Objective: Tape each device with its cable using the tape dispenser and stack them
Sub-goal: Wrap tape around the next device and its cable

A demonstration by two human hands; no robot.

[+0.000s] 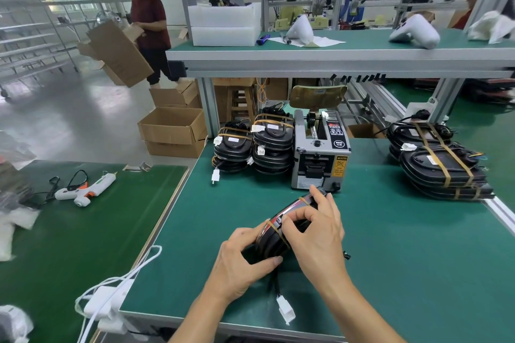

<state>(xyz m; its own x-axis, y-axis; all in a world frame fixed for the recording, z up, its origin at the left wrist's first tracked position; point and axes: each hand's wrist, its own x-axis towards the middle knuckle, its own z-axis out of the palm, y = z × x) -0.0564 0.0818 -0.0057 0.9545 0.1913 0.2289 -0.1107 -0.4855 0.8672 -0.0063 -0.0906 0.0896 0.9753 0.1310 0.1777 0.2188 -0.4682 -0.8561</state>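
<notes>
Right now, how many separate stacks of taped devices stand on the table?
3: two stacks left of the tape dispenser, at and, and one at far right. Deeper units may be hidden.

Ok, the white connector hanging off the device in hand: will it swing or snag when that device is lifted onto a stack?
Probably it swings: the white connector hangs on a thin, slack cable below the device, which both the left hand and right hand grip. It looks light, so it should trail rather than pull. It may snag on the table edge nearby.
</notes>
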